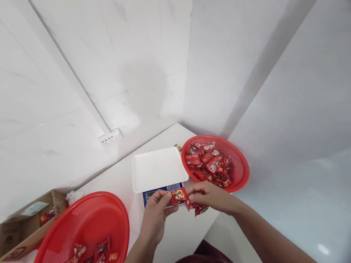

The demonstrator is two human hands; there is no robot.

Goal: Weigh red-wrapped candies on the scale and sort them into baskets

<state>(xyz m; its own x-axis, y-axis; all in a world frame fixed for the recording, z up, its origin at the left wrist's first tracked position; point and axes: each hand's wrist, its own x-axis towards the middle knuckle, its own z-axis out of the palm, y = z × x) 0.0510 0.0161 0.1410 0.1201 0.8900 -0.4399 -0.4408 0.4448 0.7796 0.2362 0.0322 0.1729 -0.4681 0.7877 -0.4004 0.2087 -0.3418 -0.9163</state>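
My left hand pinches a small red wrapped packet with gold print between thumb and fingers. My right hand is closed on more red packets, which hang below its fingers beside the first one. Both hands are over the front edge of a digital scale with a blue keypad panel and a white tray. Just behind my right hand stands a red plastic basket heaped with similar red packets. How many packets my right hand grips is hidden.
A second red basket at the lower left holds several red packets. Beside it is an open cardboard box with red packets inside. The white table meets the walls in a corner; a power socket is on the left wall.
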